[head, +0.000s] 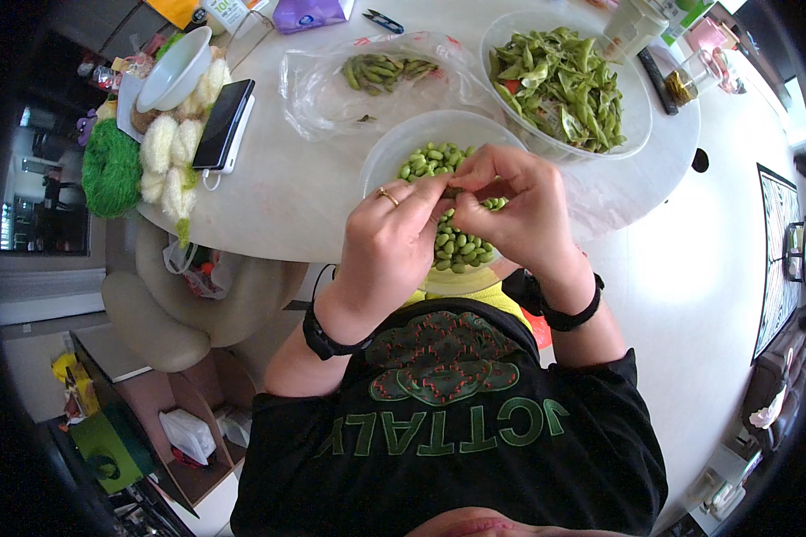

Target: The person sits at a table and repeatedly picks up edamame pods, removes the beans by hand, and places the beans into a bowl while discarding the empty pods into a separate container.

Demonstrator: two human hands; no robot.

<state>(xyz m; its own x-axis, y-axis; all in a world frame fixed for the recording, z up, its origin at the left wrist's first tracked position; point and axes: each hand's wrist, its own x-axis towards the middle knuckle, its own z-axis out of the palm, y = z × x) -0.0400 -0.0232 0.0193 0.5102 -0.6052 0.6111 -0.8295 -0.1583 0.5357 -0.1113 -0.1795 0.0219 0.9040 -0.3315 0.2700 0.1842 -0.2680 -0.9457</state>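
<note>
Over a translucent plastic bowl (384, 156) of shelled green soybeans (461, 247), my two hands meet at the fingertips. My left hand (391, 235), with a ring on one finger, pinches one end of what looks like a soybean pod (453, 192). Thumb and forefinger of my right hand (525, 208) close on the same pod, which the fingers mostly hide. Beyond the bowl, several whole pods (371, 72) lie on a clear plastic bag (309, 101). Split pod shells (557, 87) fill a larger clear bowl (638, 144) at the far right.
On the left of the white table (282, 201) are a phone (224, 124) on a white power bank, cream yarn (164, 148), green yarn (111, 171) and a pale bowl (178, 70). Thread snips (383, 21) and a purple tissue pack (311, 15) sit at the back. A jar (682, 87) stands right.
</note>
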